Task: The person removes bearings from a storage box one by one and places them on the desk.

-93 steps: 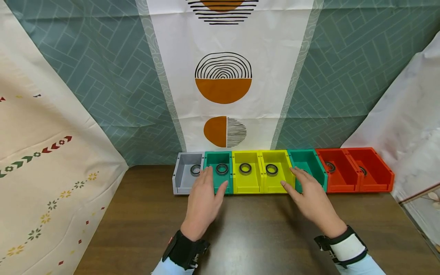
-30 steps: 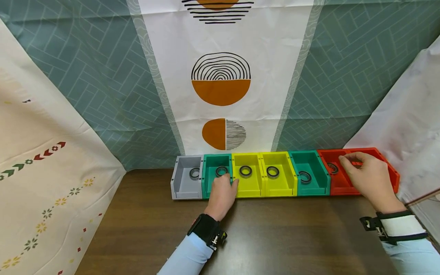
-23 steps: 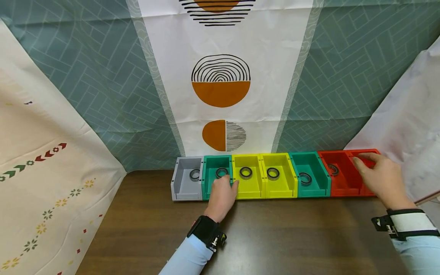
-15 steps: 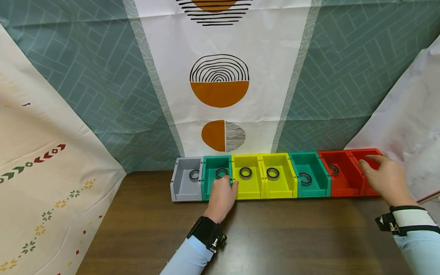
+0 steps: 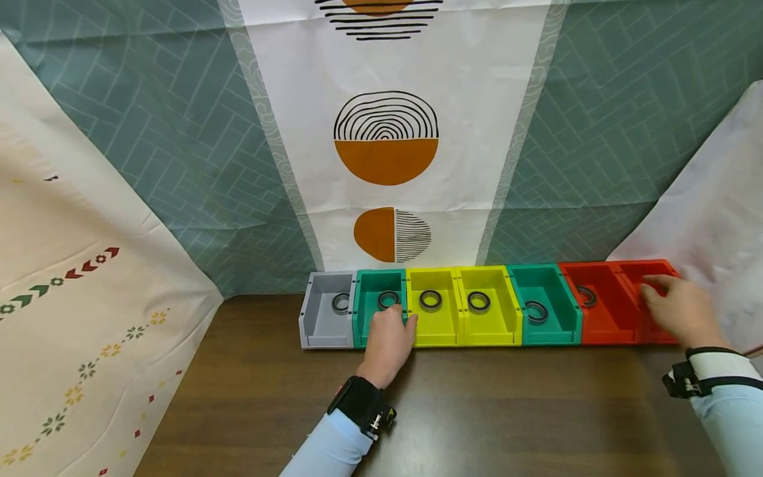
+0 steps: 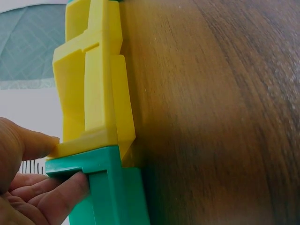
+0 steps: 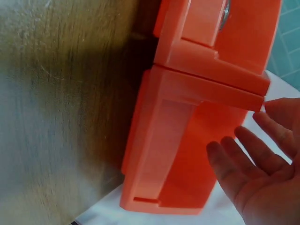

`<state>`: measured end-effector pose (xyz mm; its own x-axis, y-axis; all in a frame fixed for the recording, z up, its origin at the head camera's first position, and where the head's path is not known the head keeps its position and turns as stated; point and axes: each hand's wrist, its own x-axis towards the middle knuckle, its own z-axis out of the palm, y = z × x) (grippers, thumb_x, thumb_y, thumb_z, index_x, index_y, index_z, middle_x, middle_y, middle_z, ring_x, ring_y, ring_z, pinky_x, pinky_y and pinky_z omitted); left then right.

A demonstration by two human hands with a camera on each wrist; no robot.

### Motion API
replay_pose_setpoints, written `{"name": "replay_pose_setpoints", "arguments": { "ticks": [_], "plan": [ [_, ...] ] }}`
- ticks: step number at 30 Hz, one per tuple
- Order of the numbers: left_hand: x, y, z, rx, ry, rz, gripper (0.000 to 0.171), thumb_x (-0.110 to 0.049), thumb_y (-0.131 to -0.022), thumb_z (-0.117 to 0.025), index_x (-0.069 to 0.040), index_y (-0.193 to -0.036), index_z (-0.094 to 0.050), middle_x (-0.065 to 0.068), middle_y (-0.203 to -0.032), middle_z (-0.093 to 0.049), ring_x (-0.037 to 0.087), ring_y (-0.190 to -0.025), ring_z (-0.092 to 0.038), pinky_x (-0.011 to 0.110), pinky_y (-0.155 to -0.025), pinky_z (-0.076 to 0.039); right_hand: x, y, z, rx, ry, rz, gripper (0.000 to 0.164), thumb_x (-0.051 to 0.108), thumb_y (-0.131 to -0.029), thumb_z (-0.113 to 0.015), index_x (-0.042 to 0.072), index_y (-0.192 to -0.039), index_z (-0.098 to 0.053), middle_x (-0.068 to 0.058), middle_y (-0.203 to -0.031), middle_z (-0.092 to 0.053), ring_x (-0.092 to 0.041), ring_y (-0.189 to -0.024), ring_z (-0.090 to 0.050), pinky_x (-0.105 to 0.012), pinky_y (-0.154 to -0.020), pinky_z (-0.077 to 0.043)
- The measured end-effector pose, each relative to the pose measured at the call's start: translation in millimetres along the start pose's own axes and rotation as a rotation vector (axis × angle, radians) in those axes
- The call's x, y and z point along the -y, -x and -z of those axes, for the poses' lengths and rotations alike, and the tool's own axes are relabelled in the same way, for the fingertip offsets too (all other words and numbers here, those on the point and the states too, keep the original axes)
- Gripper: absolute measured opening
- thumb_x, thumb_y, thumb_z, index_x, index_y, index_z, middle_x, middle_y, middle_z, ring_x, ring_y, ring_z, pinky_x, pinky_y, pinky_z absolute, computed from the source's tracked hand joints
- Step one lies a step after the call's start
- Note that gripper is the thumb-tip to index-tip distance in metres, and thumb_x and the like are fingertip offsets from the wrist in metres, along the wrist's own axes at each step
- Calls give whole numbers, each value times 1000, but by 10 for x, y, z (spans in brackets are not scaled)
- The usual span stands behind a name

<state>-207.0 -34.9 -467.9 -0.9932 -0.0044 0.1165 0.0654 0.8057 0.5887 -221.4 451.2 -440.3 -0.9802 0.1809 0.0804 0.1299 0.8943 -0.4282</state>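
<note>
Bins (image 5: 434, 336) sit side by side on the surface (image 5: 489, 411), left hand (image 5: 388, 343) pinching abutting green bin (image 6: 105, 194) and yellow bin (image 6: 95, 93) walls. Right hand (image 5: 685, 310) has loose fingers (image 7: 225, 165) by end red bin (image 7: 157, 154), contact unclear. One-sided pull could skew the row.

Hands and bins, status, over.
Left hand pinching boxy green plastic bin to adjoining boxy yellow plastic bin. Right hand loose at rightmost boxy red plastic bin. That hand partly hides it.
</note>
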Motion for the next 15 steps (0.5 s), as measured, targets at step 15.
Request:
{"name": "replay_pose_setpoints", "arguments": {
  "ticks": [15],
  "plan": [
    [-28,-24,41,14,11,-7,45,-35,-90,-61,2,-115,-61,11,-109,-62,13,-88,-57,30,-76,-49,-342,-332,-75,167,2,31,50,21,-92,-53,-10,-129,-42,-38,-114,-46,-37,-81,-47,-35,-56,-43]
  ]
}}
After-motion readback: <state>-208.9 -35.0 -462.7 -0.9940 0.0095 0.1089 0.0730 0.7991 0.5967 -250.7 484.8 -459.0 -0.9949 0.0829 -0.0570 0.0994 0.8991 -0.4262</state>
